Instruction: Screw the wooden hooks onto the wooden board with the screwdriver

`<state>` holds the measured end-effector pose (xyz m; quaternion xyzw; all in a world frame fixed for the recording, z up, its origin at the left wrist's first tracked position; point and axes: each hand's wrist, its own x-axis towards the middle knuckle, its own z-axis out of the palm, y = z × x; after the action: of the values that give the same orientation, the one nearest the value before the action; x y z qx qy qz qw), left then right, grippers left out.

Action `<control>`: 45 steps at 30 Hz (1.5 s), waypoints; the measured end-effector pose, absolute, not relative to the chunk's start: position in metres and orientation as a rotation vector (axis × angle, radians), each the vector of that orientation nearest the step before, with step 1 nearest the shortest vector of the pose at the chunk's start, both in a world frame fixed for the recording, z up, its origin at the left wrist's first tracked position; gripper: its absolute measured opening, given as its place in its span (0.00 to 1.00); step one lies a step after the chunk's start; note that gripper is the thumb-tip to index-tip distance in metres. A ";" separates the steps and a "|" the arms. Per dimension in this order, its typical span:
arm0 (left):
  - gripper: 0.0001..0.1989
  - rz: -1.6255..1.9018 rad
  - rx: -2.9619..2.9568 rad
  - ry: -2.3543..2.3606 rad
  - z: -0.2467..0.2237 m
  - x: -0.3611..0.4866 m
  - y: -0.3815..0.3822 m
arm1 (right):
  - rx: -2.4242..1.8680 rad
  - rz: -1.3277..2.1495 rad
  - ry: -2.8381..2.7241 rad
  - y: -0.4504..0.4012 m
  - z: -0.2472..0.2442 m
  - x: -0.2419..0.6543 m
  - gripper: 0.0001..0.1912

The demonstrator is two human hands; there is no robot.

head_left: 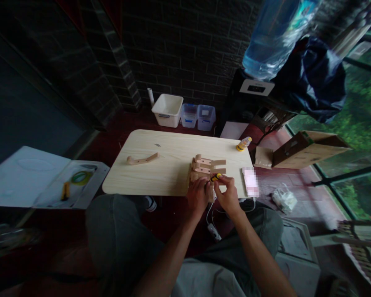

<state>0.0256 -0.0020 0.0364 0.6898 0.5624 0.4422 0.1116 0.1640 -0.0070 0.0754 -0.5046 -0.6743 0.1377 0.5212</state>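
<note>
At the near edge of the pale surface [170, 177], right of its middle, I see the wooden assembly [204, 168] with its curved arms. My left hand [198, 192] rests against it; whether it grips, I cannot tell. My right hand [228, 195] pinches a yellow-and-black tool [217, 177]. A loose curved wooden piece [142, 159] lies well apart, leftward.

A homelike room, shown by a dark brick wall [185, 49], blue plastic water bottle [267, 41] on a black dispenser [236, 103], and green-framed glass window [360, 93].
</note>
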 end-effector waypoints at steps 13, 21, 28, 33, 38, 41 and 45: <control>0.08 1.274 2.019 1.656 0.037 0.025 -0.001 | -1.192 0.350 -1.630 -0.001 0.080 0.159 0.11; 0.08 1.297 2.019 1.648 0.035 0.025 -0.001 | -1.179 0.382 -1.602 0.001 0.078 0.160 0.11; 0.09 1.295 2.021 1.632 0.037 0.025 -0.002 | -1.181 0.391 -1.581 0.001 0.075 0.160 0.12; 0.09 1.298 2.031 1.634 0.035 0.025 -0.002 | -1.178 0.393 -1.593 0.000 0.076 0.161 0.12; 0.09 1.295 2.034 1.654 0.034 0.025 -0.001 | -1.199 0.381 -1.593 0.000 0.077 0.161 0.12; 0.08 1.294 2.040 1.662 0.033 0.025 -0.001 | -1.200 0.370 -1.607 0.000 0.077 0.161 0.12; 0.08 1.284 2.032 1.668 0.033 0.026 -0.001 | -1.189 0.325 -1.624 -0.002 0.077 0.161 0.13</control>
<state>0.0256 -0.0012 0.0331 0.6905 0.5668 0.4364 0.1075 0.1609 -0.0020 0.0773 -0.4966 -0.6785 0.1360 0.5239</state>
